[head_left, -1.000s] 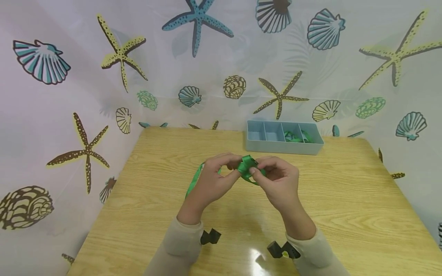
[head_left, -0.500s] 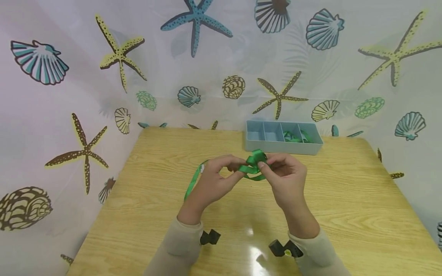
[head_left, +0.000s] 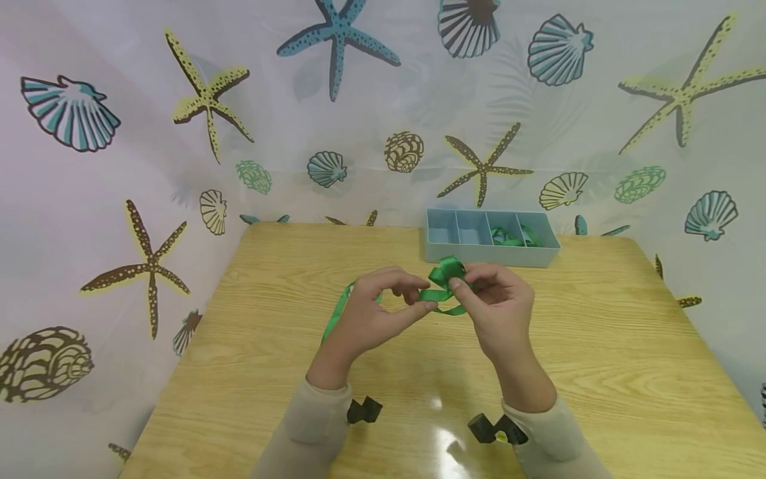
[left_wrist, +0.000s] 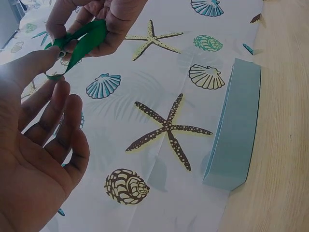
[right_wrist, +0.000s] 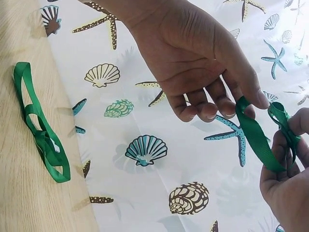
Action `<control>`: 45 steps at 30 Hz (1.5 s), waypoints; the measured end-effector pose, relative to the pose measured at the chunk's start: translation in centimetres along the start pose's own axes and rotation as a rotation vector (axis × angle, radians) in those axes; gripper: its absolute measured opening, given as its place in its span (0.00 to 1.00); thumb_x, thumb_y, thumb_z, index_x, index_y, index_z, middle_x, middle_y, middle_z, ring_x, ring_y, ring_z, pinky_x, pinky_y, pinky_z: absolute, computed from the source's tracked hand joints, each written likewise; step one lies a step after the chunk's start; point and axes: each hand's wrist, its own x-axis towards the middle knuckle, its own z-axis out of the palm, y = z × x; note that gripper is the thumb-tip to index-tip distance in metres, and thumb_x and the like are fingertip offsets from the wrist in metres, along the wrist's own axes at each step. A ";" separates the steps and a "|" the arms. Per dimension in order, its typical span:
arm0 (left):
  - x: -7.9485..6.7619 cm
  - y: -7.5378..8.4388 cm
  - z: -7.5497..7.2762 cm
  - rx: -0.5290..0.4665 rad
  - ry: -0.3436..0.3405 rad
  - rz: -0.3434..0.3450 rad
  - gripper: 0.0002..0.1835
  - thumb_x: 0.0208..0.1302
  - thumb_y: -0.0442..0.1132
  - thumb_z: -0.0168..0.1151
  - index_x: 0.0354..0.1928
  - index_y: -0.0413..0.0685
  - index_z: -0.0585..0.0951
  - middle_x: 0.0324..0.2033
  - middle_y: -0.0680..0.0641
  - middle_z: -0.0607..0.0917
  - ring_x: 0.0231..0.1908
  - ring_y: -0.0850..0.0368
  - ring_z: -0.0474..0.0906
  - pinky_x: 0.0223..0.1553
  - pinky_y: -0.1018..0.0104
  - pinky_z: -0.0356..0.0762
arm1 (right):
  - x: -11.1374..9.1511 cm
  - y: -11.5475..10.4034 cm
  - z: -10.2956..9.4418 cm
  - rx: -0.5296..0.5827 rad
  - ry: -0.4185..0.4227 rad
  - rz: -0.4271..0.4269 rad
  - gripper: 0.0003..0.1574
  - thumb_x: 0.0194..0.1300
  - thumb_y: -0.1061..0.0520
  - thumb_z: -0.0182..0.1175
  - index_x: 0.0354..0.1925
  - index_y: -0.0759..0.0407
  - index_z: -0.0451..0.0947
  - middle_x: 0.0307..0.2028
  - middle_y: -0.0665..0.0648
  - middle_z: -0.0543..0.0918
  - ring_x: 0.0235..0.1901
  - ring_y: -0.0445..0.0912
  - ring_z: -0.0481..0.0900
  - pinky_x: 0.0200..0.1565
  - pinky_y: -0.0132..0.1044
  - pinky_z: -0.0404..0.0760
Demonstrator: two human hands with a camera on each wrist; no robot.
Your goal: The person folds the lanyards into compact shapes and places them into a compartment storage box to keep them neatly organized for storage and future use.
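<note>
A green ribbon [head_left: 450, 267], folded into loops, is held up between both hands above the table. My right hand [head_left: 499, 303] pinches the gathered part between thumb and fingers. My left hand [head_left: 377, 309] has its thumb and forefinger at a lower loop of the same ribbon, and the left wrist view shows that ribbon [left_wrist: 87, 41] at their tips. Seen from the right wrist, a loop of the ribbon [right_wrist: 258, 137] stretches between the two hands. Another green ribbon [right_wrist: 29, 92], looped, lies on the table; in the head view the left hand partly hides it.
A blue-grey divided box [head_left: 491, 254] stands at the back of the wooden table [head_left: 628, 332], with green ribbons [head_left: 507, 237] in its right-hand compartments. Behind and beside the table hangs a curtain [head_left: 359, 133] printed with shells and starfish.
The right hand has moved slightly right with the gathered ribbon, and the loops have spread apart. The left thumb has shifted right along the lower loop. The box has stayed put.
</note>
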 end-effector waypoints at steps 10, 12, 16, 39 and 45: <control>0.0 -0.2 0.0 0.004 -0.002 -0.001 0.09 0.67 0.41 0.76 0.48 0.55 0.90 0.33 0.57 0.87 0.36 0.60 0.83 0.47 0.61 0.80 | 0.6 -0.1 -0.4 -0.002 -0.008 -0.037 0.14 0.58 0.86 0.61 0.32 0.72 0.79 0.40 0.54 0.92 0.41 0.44 0.92 0.44 0.32 0.90; 0.1 -0.5 0.2 0.007 -0.006 -0.015 0.08 0.68 0.42 0.75 0.47 0.53 0.91 0.33 0.57 0.87 0.36 0.60 0.83 0.47 0.61 0.80 | 0.8 -0.1 -0.5 -0.022 0.006 -0.040 0.12 0.58 0.86 0.62 0.32 0.73 0.79 0.39 0.54 0.91 0.41 0.43 0.91 0.45 0.31 0.90; 0.1 -1.1 0.6 0.015 -0.023 -0.052 0.06 0.70 0.43 0.73 0.46 0.53 0.91 0.32 0.57 0.87 0.36 0.61 0.82 0.47 0.62 0.79 | 0.9 0.0 -0.7 -0.052 0.031 -0.032 0.08 0.59 0.84 0.63 0.33 0.78 0.77 0.39 0.53 0.91 0.40 0.43 0.91 0.45 0.31 0.89; 0.9 -3.5 1.6 0.101 0.041 -0.139 0.22 0.72 0.47 0.71 0.66 0.60 0.81 0.57 0.51 0.81 0.52 0.55 0.86 0.56 0.45 0.82 | 1.1 0.0 -1.6 -0.090 0.090 -0.033 0.06 0.61 0.81 0.65 0.33 0.82 0.75 0.38 0.53 0.90 0.38 0.44 0.89 0.42 0.30 0.89; 1.5 -4.1 1.9 0.122 0.061 -0.152 0.26 0.73 0.47 0.71 0.70 0.60 0.78 0.61 0.46 0.79 0.57 0.55 0.83 0.59 0.47 0.80 | 1.1 -0.2 -1.9 -0.094 0.093 -0.039 0.06 0.61 0.82 0.64 0.34 0.83 0.75 0.38 0.53 0.89 0.38 0.44 0.89 0.42 0.30 0.89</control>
